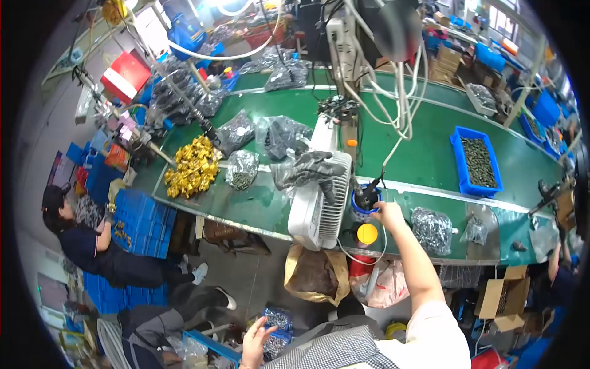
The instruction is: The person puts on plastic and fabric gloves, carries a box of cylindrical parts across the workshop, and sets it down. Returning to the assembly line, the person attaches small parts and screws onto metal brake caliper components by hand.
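Note:
My right hand is stretched forward at the table's front edge, its fingers at the rim of a blue round container. A black tool with a cable stands in that container. Just in front is a yellow round lid. My left hand is low in the view, off the table, with its fingers apart and nothing in them. Near it are blue bins of small metal parts. Left of the container stands a white finned device with grey gloves on it.
The green table carries gold parts, plastic bags and a blue tray of dark parts. White cables hang above. An open paper sack is below the edge. Two people are at the left, another at the far right.

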A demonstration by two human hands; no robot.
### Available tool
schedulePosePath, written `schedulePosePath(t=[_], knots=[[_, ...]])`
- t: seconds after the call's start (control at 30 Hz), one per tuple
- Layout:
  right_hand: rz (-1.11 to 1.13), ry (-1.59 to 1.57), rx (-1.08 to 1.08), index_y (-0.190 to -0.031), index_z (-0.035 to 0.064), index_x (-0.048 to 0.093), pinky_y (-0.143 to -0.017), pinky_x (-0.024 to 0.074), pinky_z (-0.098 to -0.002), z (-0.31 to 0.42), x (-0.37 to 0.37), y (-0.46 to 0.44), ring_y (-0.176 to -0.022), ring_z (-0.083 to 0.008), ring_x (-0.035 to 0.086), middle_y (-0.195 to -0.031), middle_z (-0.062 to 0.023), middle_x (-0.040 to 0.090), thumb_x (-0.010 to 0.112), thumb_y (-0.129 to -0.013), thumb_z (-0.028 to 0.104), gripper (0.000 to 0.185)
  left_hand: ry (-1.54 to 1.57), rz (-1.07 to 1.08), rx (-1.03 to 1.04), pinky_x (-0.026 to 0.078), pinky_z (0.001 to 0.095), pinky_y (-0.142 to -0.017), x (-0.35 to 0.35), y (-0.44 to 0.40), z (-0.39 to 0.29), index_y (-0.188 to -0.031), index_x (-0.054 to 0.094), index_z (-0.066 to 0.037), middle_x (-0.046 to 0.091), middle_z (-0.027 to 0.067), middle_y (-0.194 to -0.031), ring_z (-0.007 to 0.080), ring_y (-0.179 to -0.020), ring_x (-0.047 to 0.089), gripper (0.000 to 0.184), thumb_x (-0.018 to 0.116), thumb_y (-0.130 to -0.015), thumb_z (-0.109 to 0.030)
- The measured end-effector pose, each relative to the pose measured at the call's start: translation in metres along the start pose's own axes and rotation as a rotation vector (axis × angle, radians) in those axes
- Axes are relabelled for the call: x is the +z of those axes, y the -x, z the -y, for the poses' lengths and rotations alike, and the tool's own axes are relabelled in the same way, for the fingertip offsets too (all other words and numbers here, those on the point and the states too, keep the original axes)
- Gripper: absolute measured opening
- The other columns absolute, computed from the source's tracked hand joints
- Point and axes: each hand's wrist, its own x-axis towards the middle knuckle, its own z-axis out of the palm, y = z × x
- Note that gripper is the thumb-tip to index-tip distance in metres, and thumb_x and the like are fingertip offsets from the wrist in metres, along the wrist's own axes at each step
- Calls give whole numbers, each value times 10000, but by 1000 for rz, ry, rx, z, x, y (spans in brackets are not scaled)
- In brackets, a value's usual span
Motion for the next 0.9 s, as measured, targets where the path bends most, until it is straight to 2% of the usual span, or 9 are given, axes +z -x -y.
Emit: schedulePosePath(t=[0.2, 0.27, 0.33, 0.4, 0.43, 0.53, 0.67, 0.8, 0.9], knots=[[30, -107, -8, -987, 109, 657, -675, 506, -394, -6, -3, -21, -729, -319, 639, -751, -141, 657, 724, -684, 272, 350, -81, 62, -20, 446, 302, -893, 31, -16, 4, -1257, 454, 45, 472, 136, -1289, 242, -1032, 584, 362, 458, -931, -114], [20, -91, -4, -1206, 99, 504, -669, 513, -401, -1, -12, -11, -709, -325, 640, -729, -129, 660, 712, -704, 239, 561, -146, 87, 44, 440, 325, -907, 40, -20, 2, -1216, 509, 23, 466, 135, -1299, 251, -1019, 589, 325, 472, -923, -112], [35, -142, 99, -1261, 75, 421, -726, 510, -401, 17, -28, 10, -790, -329, 638, -837, -157, 662, 731, -683, 277, 686, -144, 121, 146, 440, 338, -908, 43, -23, -3, -1197, 518, 37, 466, 146, -1298, 256, -1008, 595, 317, 477, -922, -117], [134, -143, -10, -1272, 62, 398, -795, 492, -407, 20, -14, 40, -929, -347, 604, -1024, -201, 605, 751, -649, 331, 765, -143, 109, 162, 442, 344, -911, 42, -30, -4, -1169, 535, 46, 462, 161, -1298, 260, -990, 603, 305, 484, -921, -123], [180, -62, -52, -1282, 53, 380, -845, 469, -417, 37, -13, 59, -1025, -374, 552, -1171, -226, 496, 761, -621, 361, 823, -155, 114, 148, 445, 336, -907, 44, -31, -8, -1169, 535, 48, 454, 160, -1305, 253, -1000, 599, 305, 485, -919, -119], [193, 33, 148, -1282, 109, 386, -803, 486, -429, 69, 13, 79, -966, -380, 565, -1186, -203, 464, 764, -617, 256, 778, -133, 167, 127, 447, 311, -892, 38, -41, -9, -1172, 531, 50, 445, 134, -1318, 233, -1028, 585, 309, 493, -912, -113], [-60, -27, 227, -1231, 123, 437, -765, 490, -430, 79, 45, 70, -902, -380, 573, -1077, -185, 509, 751, -598, 190, 710, -246, 229, 90, 442, 294, -890, 17, -63, -27, -1178, 521, 60, 435, 121, -1330, 209, -1034, 579, 323, 504, -906, -113], [-61, 27, 262, -1222, 89, 442, -770, 487, -423, 102, 67, 60, -908, -368, 570, -1056, -171, 531, 757, -576, 177, 724, -176, 333, 65, 437, 288, -921, -31, -108, -32, -1158, 541, 56, 411, 127, -1340, 197, -1065, 558, 318, 526, -903, -134], [-120, 96, 74, -1161, 24, 486, -798, 467, -437, 62, 108, 67, -871, -390, 553, -1051, -180, 543, 716, -625, 173, 603, -358, 420, 90, 451, 297, -904, -72, -148, -51, -1152, 548, 38, 484, 133, -1275, 205, -1048, 569, 327, 549, -876, -137]])
